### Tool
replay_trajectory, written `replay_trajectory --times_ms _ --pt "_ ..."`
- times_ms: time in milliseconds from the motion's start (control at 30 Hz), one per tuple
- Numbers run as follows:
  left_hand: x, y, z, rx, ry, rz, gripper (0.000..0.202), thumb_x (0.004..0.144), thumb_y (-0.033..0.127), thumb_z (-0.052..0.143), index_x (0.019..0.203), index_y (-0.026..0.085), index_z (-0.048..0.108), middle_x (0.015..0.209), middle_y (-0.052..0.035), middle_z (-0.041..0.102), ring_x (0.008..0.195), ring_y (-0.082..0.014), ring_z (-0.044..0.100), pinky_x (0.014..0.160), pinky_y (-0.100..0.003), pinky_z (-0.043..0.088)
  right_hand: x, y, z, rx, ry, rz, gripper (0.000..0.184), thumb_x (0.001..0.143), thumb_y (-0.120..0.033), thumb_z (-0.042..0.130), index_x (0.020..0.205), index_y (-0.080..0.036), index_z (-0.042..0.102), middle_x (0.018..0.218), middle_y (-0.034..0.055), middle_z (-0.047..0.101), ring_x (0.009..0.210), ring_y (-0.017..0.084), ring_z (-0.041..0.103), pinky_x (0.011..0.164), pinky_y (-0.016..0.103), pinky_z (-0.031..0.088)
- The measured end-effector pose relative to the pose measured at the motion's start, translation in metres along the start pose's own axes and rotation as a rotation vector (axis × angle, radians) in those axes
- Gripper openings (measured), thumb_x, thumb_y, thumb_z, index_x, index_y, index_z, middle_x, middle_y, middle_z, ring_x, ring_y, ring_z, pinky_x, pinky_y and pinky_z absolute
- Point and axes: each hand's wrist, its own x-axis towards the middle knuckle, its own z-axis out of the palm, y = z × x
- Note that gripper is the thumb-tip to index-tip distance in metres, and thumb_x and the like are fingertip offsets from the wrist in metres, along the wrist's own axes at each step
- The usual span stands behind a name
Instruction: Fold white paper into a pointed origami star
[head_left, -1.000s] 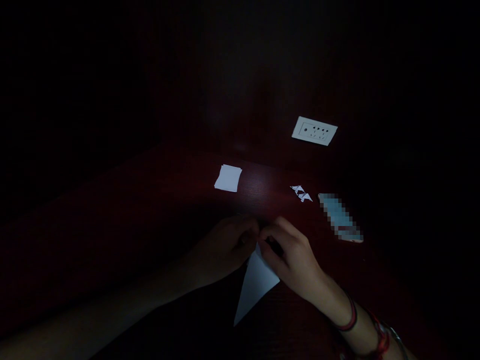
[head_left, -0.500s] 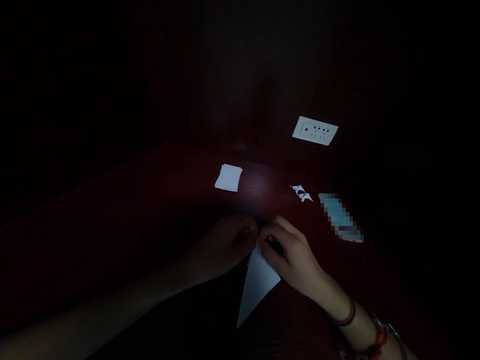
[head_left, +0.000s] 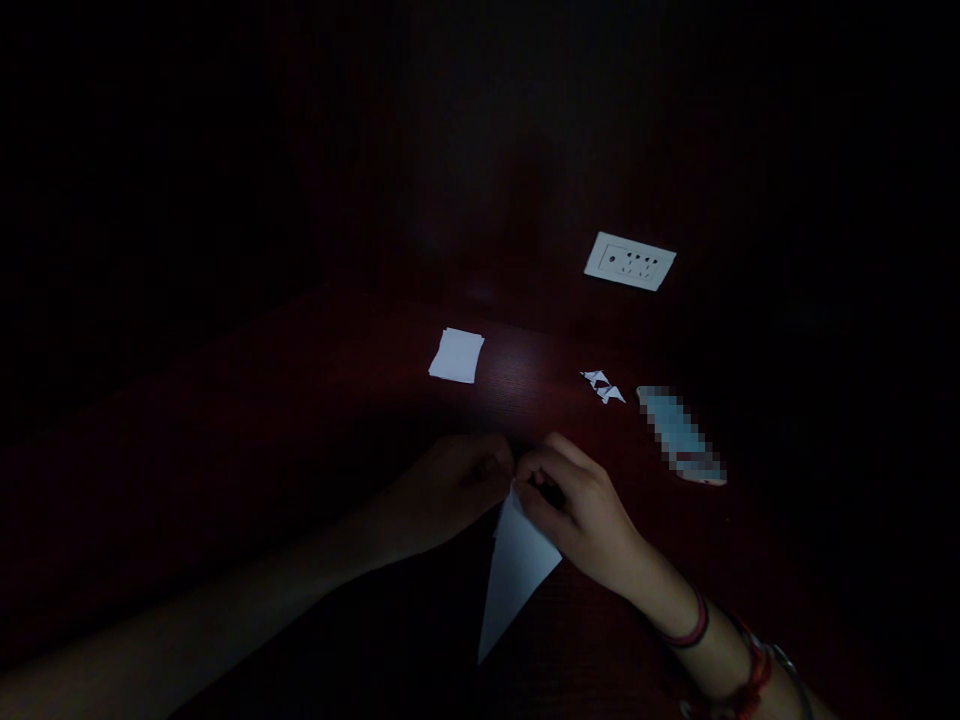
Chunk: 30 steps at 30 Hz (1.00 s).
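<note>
A folded sheet of white paper (head_left: 520,565) hangs below my fingertips, its long point toward me and a loose edge showing at its left side. My right hand (head_left: 574,495) pinches the paper's upper corner between thumb and curled fingers. Close beside it, with fingertips almost meeting the right hand's, my left hand (head_left: 472,475) is also curled in a pinch at that same corner. Deep shadow covers the left fingers and the top of the paper between the hands.
On the dark red table lie a stack of white paper squares (head_left: 457,356), a small folded paper piece (head_left: 603,386) and a phone (head_left: 679,435) with a blurred screen. A white wall socket (head_left: 630,262) sits beyond them. The surroundings are very dark.
The paper's lower point has shifted slightly right and down. Both hands keep their pinch almost in place, and the other things lie as before.
</note>
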Motion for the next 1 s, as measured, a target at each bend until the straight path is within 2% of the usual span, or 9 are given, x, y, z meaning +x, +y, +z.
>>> replay_trajectory --times_ms 300,400,500,633,767,867,1000 --pt "0.003 0.000 0.000 -0.055 -0.017 -0.023 0.018 0.080 0.022 0.038 0.065 0.015 0.046 0.058 0.0053 0.040 0.053 -0.0068 0.038 0.047 -0.017 0.029 0.001 0.002 0.001 0.037 0.018 0.015 0.011 0.073 -0.007 0.044 0.073 -0.016 0.050 0.071 -0.0007 0.043 0.065 0.009 0.042 0.058 0.021 0.035" --pt "0.003 0.001 0.000 -0.085 -0.012 -0.010 0.016 0.081 0.026 0.039 0.073 0.016 0.049 0.067 0.0037 0.047 0.060 -0.0080 0.044 0.053 -0.018 0.035 0.002 0.007 0.000 0.066 0.081 0.087 0.009 0.073 -0.010 0.045 0.070 -0.017 0.050 0.067 -0.0016 0.041 0.063 0.009 0.041 0.055 0.020 0.034" --pt "0.003 -0.002 0.001 -0.045 0.030 0.012 0.014 0.075 0.029 0.050 0.083 0.017 0.050 0.080 0.0015 0.052 0.073 -0.0107 0.049 0.061 -0.020 0.038 0.003 0.015 0.001 0.147 0.152 0.187 0.009 0.075 -0.014 0.044 0.068 -0.017 0.048 0.065 -0.0019 0.040 0.060 0.009 0.040 0.053 0.020 0.034" --pt "0.003 -0.007 0.001 0.026 -0.028 0.051 0.009 0.079 0.020 0.043 0.078 0.016 0.051 0.072 0.0030 0.052 0.065 -0.0086 0.049 0.057 -0.018 0.036 0.003 0.022 0.003 0.250 0.187 0.249 0.001 0.075 -0.017 0.047 0.074 -0.017 0.048 0.066 -0.0017 0.044 0.059 0.009 0.043 0.053 0.020 0.036" --pt "0.005 -0.010 -0.001 0.172 0.017 0.085 0.010 0.076 0.018 0.044 0.073 0.016 0.053 0.067 0.0037 0.052 0.059 -0.0081 0.047 0.053 -0.018 0.033 0.002 0.021 -0.001 0.194 0.164 0.168 0.016 0.073 -0.016 0.050 0.088 -0.018 0.053 0.070 -0.0006 0.051 0.064 0.010 0.046 0.058 0.022 0.038" --pt "0.005 -0.011 -0.003 0.207 0.011 0.065 0.012 0.076 0.018 0.043 0.078 0.017 0.055 0.071 0.0028 0.055 0.063 -0.0094 0.049 0.056 -0.019 0.034 0.001 0.024 -0.006 0.135 0.116 0.138 0.009 0.075 -0.018 0.049 0.076 -0.017 0.058 0.068 0.0003 0.053 0.063 0.011 0.047 0.058 0.022 0.037" --pt "0.005 -0.014 -0.008 0.135 -0.027 -0.014 0.014 0.077 0.020 0.042 0.080 0.017 0.055 0.072 0.0028 0.055 0.063 -0.0097 0.051 0.055 -0.019 0.035 -0.001 0.032 -0.009 0.171 0.071 0.231 0.011 0.078 -0.022 0.047 0.074 -0.016 0.054 0.066 0.0000 0.053 0.061 0.010 0.047 0.055 0.021 0.038"
